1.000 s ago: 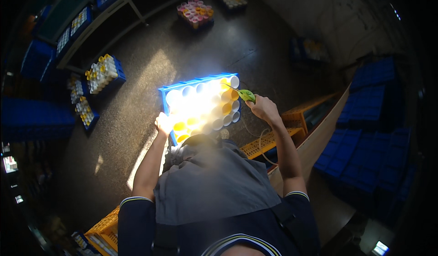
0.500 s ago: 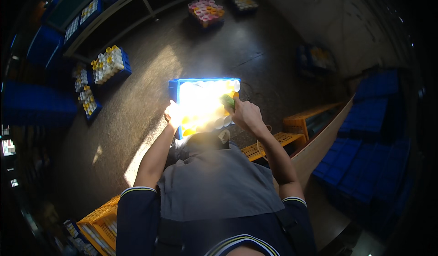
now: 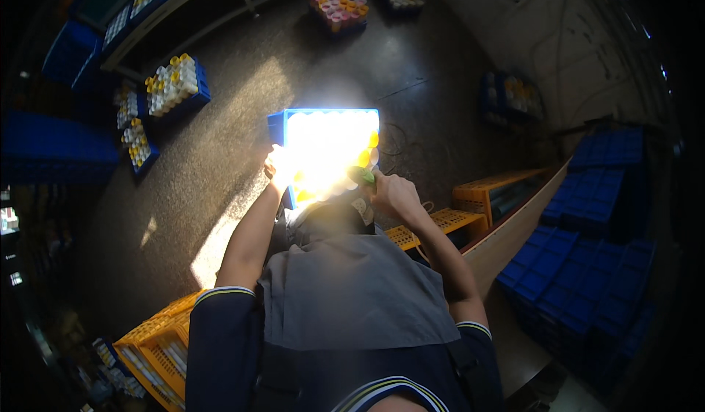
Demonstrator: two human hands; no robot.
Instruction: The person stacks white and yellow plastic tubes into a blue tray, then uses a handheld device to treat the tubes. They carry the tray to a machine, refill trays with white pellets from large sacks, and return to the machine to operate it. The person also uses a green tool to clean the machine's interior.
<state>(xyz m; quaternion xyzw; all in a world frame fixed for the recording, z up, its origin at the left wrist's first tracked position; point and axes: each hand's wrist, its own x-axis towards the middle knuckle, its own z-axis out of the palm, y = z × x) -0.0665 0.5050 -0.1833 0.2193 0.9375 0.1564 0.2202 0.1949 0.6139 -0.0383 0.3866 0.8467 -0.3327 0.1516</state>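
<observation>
1. Locate the blue crate (image 3: 276,128): we find it just beyond the grey apron (image 3: 352,291), between both hands, its tubes (image 3: 374,139) facing up and mostly washed out.
2. Note the left grip: our left hand (image 3: 275,162) is closed on the crate's left side.
3. Note the right grip: our right hand (image 3: 396,196) is closed around a green tool (image 3: 360,175).
4. Check alignment: the tool's long axis runs left and slightly up from the right fist, over the crate's near right corner. The right hand is nearer that corner; we cannot tell where the tip ends.
5. Compare with one second ago: we have brought the tool from the far right corner to the near one.
</observation>
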